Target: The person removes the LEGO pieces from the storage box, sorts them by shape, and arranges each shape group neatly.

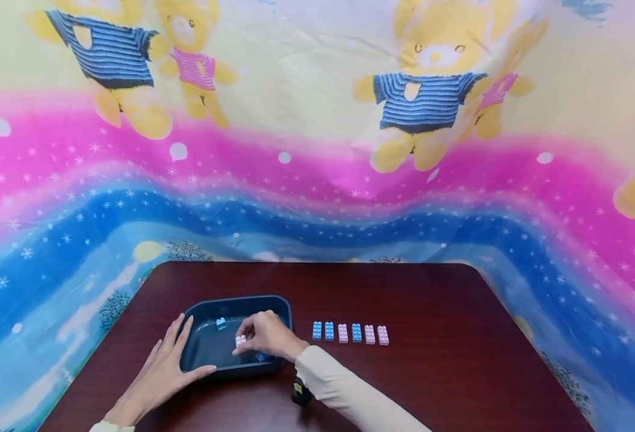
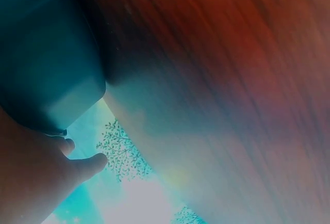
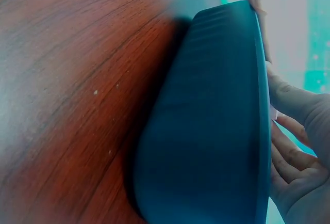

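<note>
A dark blue-green plastic tray [image 1: 225, 373] stands on the table, left of centre. My left hand [image 1: 161, 366] rests against its left end, fingers spread along the side and thumb at the front rim. Over the inside of the tray, my right hand [image 1: 266, 336] pinches a pink toy brick [image 1: 240, 340] between thumb and fingers. One blue toy brick [image 1: 221, 324] lies toward the back of the tray, and more blue [image 1: 261, 356] shows below the right hand. In the right wrist view the tray's wall [image 3: 206, 115] hides most of what the fingers [image 3: 289, 152] hold.
Right of the tray, several toy bricks [image 1: 356, 332], blue and pink, lie in a spaced row on the dark red-brown table [image 1: 431, 372]. A small black object [image 1: 300, 393] is below the right wrist. Behind the table hangs a cloth printed with bears [image 1: 425, 96].
</note>
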A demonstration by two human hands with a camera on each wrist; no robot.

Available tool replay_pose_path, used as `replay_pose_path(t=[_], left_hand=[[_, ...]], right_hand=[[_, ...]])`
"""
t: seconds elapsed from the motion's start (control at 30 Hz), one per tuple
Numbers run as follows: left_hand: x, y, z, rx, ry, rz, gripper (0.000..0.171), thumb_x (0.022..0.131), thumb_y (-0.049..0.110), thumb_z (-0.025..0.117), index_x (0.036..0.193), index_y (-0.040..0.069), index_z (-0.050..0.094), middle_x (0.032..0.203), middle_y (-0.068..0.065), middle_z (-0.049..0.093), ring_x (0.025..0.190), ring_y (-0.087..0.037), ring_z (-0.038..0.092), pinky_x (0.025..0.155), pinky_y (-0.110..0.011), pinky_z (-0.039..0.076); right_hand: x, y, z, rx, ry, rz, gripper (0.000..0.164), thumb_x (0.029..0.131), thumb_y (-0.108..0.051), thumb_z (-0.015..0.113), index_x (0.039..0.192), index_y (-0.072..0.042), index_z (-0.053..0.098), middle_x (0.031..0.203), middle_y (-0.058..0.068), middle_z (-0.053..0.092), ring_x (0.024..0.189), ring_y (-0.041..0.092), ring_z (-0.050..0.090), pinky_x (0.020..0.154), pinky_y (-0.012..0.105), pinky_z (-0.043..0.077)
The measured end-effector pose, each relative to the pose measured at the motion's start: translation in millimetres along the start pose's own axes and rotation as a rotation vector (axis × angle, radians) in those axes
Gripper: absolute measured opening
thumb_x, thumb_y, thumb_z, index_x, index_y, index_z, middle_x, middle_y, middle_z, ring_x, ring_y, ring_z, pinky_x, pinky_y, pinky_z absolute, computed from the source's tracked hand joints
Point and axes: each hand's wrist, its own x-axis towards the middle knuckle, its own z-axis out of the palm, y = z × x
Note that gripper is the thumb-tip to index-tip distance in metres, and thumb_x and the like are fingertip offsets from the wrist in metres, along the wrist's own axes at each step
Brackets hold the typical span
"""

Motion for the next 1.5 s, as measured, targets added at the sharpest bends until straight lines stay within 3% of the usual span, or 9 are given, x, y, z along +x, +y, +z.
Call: replay_pose_path(t=[0.33,0.63,1.1,1.5], left_hand=[[0.9,0.3,-0.7,0.014,-0.019,-0.011,0.124,0.086,0.067,0.076,0.169,0.001,0.011,0.169,-0.032,0.010,0.146,-0.061,0.023,0.110,-0.084,0.019],[1.4,0.2,-2.3,0.007,-0.025,-0.017,0.124,0.086,0.065,0.077,0.169,0.001,0.010,0.168,-0.033,0.009,0.146,-0.062,0.021,0.109,-0.084,0.019],[1.8,-0.8,-2.0,0.018,-0.039,-0.022,0.125,0.087,0.066,0.076,0.169,0.001,0.008,0.169,-0.034,0.009,0.146,-0.063,0.022,0.108,-0.084,0.024],[4.6,0.4,-2.5,0.022,-0.067,-0.032,0.124,0.089,0.067,0.073,0.169,0.000,0.006,0.168,-0.035,0.007,0.146,-0.064,0.022,0.107,-0.084,0.025]], right_hand=[[-16.2,3.2,-13.9,0.052,0.040,0.024,0.018,0.088,-0.011,0.087,0.103,-0.002,0.083,0.091,-0.006,0.071,0.076,-0.005,0.060,0.072,0.013,0.054],[-29.3,17.1,-28.2,0.045,0.134,0.042,0.019,0.087,-0.014,0.089,0.103,-0.007,0.083,0.091,-0.006,0.066,0.078,-0.001,0.058,0.070,0.016,0.053],[-58.6,44.2,-56.5,-0.048,0.233,0.058,0.020,0.087,-0.015,0.089,0.105,-0.006,0.083,0.090,-0.003,0.068,0.081,0.014,0.059,0.070,0.021,0.050],[-89.9,61.3,-69.9,-0.038,0.267,0.100,0.019,0.085,-0.009,0.090,0.101,-0.003,0.081,0.089,0.000,0.068,0.076,0.009,0.060,0.068,0.023,0.052]])
